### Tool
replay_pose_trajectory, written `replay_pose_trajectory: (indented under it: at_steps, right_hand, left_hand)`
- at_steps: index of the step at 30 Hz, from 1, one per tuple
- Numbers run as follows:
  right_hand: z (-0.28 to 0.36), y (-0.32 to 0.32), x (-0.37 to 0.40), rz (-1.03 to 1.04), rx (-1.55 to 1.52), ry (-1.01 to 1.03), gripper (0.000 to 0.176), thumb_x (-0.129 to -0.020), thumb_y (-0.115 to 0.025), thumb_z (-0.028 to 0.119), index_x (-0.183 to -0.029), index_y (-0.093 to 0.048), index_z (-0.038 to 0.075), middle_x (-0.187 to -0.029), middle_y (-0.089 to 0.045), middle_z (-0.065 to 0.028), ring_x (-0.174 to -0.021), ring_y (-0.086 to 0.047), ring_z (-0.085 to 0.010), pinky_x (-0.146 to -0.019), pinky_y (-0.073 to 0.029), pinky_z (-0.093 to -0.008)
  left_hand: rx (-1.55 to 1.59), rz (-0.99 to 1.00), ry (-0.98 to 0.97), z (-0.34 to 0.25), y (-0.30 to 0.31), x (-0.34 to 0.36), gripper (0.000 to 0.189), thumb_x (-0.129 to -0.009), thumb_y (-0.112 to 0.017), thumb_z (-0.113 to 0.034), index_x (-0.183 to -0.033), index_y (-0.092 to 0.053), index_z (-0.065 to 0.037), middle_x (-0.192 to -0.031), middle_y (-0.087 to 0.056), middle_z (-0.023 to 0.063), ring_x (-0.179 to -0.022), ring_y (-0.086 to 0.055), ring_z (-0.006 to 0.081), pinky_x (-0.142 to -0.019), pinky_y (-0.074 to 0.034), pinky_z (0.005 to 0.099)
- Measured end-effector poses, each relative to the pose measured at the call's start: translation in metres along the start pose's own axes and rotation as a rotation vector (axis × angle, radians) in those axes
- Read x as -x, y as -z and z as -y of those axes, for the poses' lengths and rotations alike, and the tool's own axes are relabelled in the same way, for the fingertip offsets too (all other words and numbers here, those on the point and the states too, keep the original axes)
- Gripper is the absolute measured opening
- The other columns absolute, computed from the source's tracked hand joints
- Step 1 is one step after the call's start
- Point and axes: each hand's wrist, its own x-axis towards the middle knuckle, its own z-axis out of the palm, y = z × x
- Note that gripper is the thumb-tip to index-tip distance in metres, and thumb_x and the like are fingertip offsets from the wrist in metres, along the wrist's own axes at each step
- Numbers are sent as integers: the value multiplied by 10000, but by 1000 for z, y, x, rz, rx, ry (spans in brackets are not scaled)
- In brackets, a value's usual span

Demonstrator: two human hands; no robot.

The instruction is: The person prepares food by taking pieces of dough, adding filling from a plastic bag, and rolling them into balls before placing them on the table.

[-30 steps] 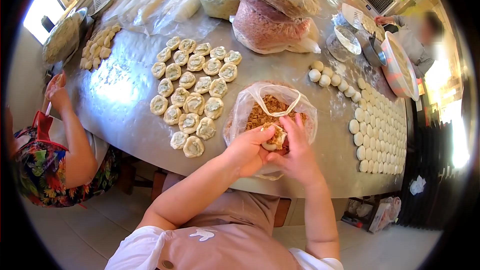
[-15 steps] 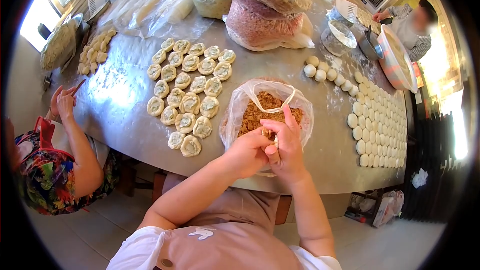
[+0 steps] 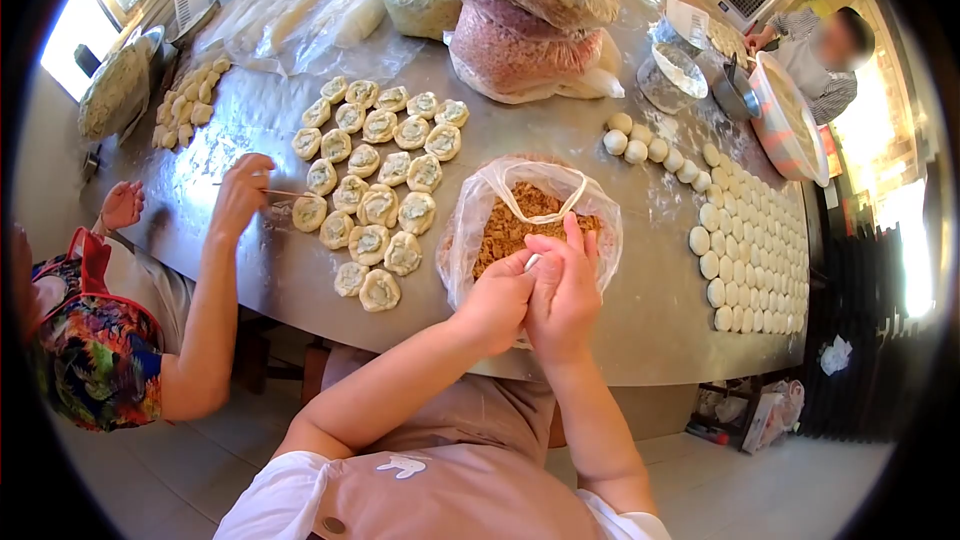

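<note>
At nine o'clock from my hands, a co-worker's hand (image 3: 240,198) is holding a thin stick (image 3: 290,193) over the steel table (image 3: 275,275). At ten o'clock, filled dough rounds (image 3: 375,185) are lying in loose rows. My left hand (image 3: 493,302) is curling shut around a dough piece (image 3: 533,262), probably filled, though only a white sliver is showing. My right hand (image 3: 562,292) is pressing against it, fingers together and pointing up. Both are hovering over the near rim of the open bag of brown filling (image 3: 520,220) at twelve o'clock. At two o'clock, plain dough balls (image 3: 750,240) are sitting in rows.
</note>
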Motion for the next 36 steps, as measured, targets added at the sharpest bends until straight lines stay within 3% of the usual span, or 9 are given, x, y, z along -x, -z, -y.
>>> replay_pose_trajectory:
  at_steps: [5,10,14,18,22,25,30,33,36]
  right_hand:
    - [-4,-6,-6,-176,-522,-325,370,-1053,-363,253,-1143,-566,-43,-1089,-683,-149,-1289,-478,-271,-1102,-317,-399]
    - [-3,12,-3,124,-589,-232,745,-1002,-196,587,-1381,-440,-6,-1464,-419,-158,-1387,-336,-266,-1108,-300,-385]
    - [-8,14,-4,123,22,132,494,-1016,-363,409,-1235,-571,18,-1258,-599,-135,-1383,-334,-397,-1114,-218,-549]
    - [5,7,-6,-26,43,225,174,-972,-519,190,-1024,-623,60,-997,-694,-88,-1198,-548,-420,-1099,-262,-534]
    - [6,-1,-10,-52,-22,146,208,-994,-501,199,-938,-633,48,-938,-700,-95,-1191,-577,-341,-1044,-374,-457]
    - [7,-3,-14,-96,-573,-354,327,-1034,-425,236,-922,-641,19,-951,-705,-92,-1183,-584,-280,-1008,-414,-400]
    - [22,6,-17,-31,-698,-433,524,-1048,-331,385,-1322,-442,-48,-1310,-543,-183,-1257,-496,-257,-1036,-386,-360]
    - [27,8,-11,110,-599,-289,689,-1026,-324,484,-1443,-292,-63,-1452,-389,-234,-1333,-398,-285,-1087,-321,-357]
    - [25,5,-7,131,-810,-410,593,-1025,-372,461,-1318,-433,-51,-1305,-503,-178,-1175,-492,-209,-986,-393,-318]
  left_hand:
    - [226,158,-124,1,-12,4,380,-1055,-327,-237,-1364,-427,-41,-1330,-512,97,-1205,-518,209,-1026,-428,361]
    - [237,186,-124,0,2,7,437,-1055,-287,-271,-1418,-360,-39,-1400,-456,106,-1287,-453,229,-1093,-360,398]
    - [163,106,-35,0,-6,13,408,-1043,-316,-261,-1399,-379,-71,-1377,-473,105,-1254,-473,235,-1055,-397,394]
    - [65,46,-9,-3,-6,16,302,-1034,-364,-169,-1307,-461,-80,-1292,-526,109,-1185,-519,228,-996,-448,372]
    - [-99,-46,-41,-8,-9,10,330,-1030,-374,-154,-1339,-452,-68,-1281,-538,109,-1173,-532,221,-987,-449,356]
    - [81,58,-262,2,-13,16,391,-1030,-380,-146,-1410,-401,-57,-1289,-540,111,-1156,-553,208,-977,-450,329]
    - [-437,66,-499,1,-2,18,352,-1039,-398,-146,-1355,-472,-11,-1212,-580,59,-1098,-540,105,-939,-458,264]
    - [-1044,-32,-900,-9,8,15,313,-1008,-466,-142,-1269,-563,0,-1155,-590,122,-1052,-583,224,-883,-461,322]
    - [-1315,-89,-1169,-10,7,13,482,-1026,-406,-362,-1294,-553,11,-1345,-476,189,-1078,-539,256,-954,-412,374]
